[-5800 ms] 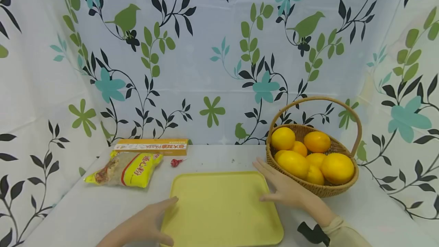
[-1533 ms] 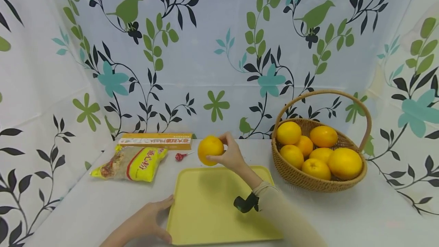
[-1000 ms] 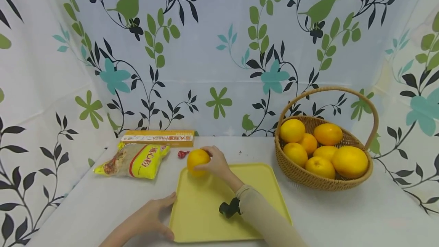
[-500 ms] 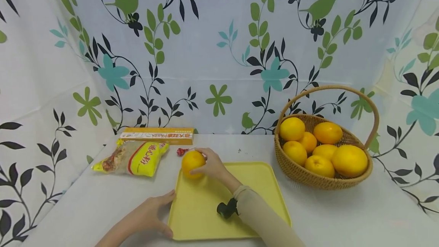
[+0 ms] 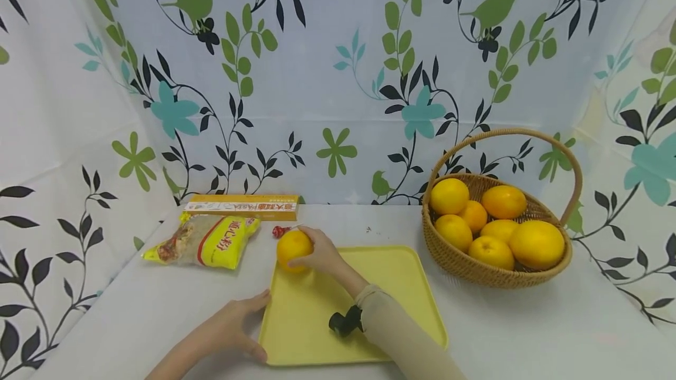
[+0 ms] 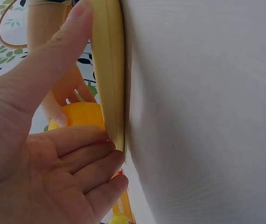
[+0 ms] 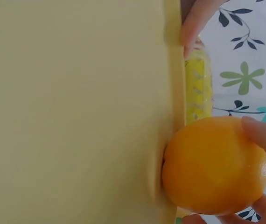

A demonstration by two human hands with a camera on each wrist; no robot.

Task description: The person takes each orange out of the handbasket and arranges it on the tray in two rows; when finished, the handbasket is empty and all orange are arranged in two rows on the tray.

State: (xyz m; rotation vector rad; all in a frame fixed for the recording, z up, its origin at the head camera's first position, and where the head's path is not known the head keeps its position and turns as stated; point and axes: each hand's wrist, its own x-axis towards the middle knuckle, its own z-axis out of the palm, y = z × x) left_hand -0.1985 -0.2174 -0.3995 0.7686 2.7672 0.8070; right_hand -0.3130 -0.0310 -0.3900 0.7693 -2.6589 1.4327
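- Here's the orange [image 5: 292,250] at the far left corner of the yellow tray [image 5: 393,286], the right hand [image 5: 321,254] pinching it between thumb and curled fingers!
- It's round and right by the rim, so a careless release could send it rolling: left off the tray, or back across it.
- Over the far edge, the red-wrapped lollipop [image 5: 280,231] lies close enough to get bumped.
- Now the left hand [image 5: 232,324]: thumb spread wide, fingers nearly straight and side by side, tips at the tray's left rim. A hard push there might skid the tray.
- And the black wrist camera [image 5: 345,321] hangs low; I can't tell whether it touches the tray, but a dipping forearm could scrape it.
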